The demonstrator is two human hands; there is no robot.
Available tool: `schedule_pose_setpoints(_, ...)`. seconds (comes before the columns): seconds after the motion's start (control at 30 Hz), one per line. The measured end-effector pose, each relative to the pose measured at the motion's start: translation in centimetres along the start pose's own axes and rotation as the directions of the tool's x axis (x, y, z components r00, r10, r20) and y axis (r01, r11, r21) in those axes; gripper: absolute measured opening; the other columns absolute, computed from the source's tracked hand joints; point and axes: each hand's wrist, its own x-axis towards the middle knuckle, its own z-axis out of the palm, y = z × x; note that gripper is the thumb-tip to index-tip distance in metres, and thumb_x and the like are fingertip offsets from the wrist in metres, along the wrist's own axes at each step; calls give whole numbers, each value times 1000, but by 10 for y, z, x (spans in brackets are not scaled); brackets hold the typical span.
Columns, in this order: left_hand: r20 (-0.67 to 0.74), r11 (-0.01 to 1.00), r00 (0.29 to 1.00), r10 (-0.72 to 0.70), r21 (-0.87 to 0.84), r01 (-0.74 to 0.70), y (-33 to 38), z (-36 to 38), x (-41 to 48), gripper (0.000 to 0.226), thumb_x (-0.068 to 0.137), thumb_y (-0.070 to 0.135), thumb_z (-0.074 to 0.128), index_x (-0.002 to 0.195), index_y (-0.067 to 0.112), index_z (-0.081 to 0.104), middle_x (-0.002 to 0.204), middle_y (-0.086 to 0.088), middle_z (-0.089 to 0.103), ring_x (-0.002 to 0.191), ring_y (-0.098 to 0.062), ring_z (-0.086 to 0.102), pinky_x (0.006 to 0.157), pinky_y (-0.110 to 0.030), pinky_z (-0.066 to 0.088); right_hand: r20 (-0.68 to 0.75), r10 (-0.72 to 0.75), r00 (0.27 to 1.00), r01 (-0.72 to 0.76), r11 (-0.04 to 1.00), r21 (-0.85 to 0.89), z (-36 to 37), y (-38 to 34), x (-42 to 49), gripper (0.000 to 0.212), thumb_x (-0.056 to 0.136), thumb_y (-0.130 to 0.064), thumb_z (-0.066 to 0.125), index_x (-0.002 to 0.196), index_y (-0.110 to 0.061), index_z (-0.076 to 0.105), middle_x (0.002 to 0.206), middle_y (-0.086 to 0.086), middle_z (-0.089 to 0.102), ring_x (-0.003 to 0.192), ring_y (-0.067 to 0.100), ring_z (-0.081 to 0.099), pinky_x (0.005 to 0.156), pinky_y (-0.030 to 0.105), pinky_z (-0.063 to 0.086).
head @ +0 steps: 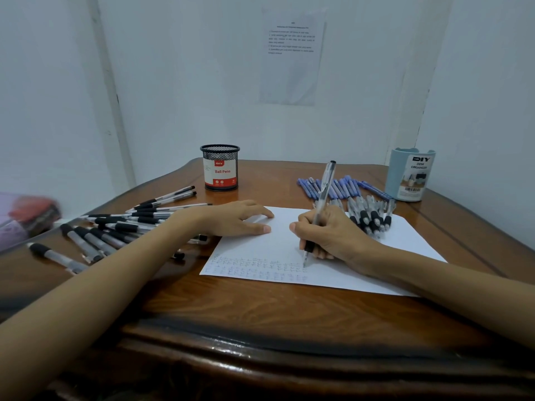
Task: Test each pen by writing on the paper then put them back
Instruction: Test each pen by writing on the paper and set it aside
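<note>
Head view: right hand (330, 234) gripped a pen (322, 205), tip on the paper (382, 264) beside rows of test marks (254, 266); left hand (240, 218) rested flat on its corner. Loose pens (121, 224) lay both sides, none showing in the mesh cup (220, 169); returning judged pending.

The brown wooden surface (260, 311) held a white paper (254, 247), a heap of black pens (127, 227) on the left, blue pens (337, 189) at the back, a mesh cup (220, 167) and a blue holder (409, 175).
</note>
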Motion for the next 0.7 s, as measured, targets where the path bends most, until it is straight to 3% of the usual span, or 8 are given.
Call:
schedule_pose_setpoints(0.33, 0, 1000, 1000, 2, 6, -2, -1, 1, -1, 48, 95, 43, 38, 141, 30, 31, 148, 2, 29, 134, -16, 30, 109, -31, 25, -10, -54, 999, 53, 998, -35, -1, 1, -1, 40, 92, -7, 52, 53, -8, 42, 41, -7, 52, 36, 1, 40, 40, 13, 35)
schedule_pose_setpoints(0.53, 4, 1000, 1000, -3, -2, 3, -2, 1, 0, 48, 95, 43, 38, 141, 30, 30, 149, 2, 27, 134, -16, 29, 108, -31, 25, 0, -71, 998, 71, 996, -49, 0, -1, -3, 39, 94, -15, 53, 55, -8, 46, 44, -7, 54, 37, 3, 41, 39, 14, 34)
schedule_pose_setpoints(0.6, 0, 1000, 1000, -1, -8, 1, -2, 0, 0, 48, 95, 42, 38, 141, 29, 31, 149, 2, 28, 133, -16, 30, 107, -29, 25, -20, -76, 997, 75, 997, -32, 1, -3, -4, 39, 90, -26, 56, 58, -7, 51, 45, -6, 54, 37, 3, 41, 38, 13, 33)
schedule_pose_setpoints(0.7, 4, 1000, 1000, -5, -17, 5, -2, 1, 0, 47, 96, 42, 38, 141, 30, 31, 149, 3, 27, 133, -16, 30, 105, -26, 24, -43, 3, 999, 3, 991, 134, -2, -4, -2, 50, 80, -52, 49, 56, -8, 52, 55, 2, 49, 42, 6, 38, 36, 13, 26)
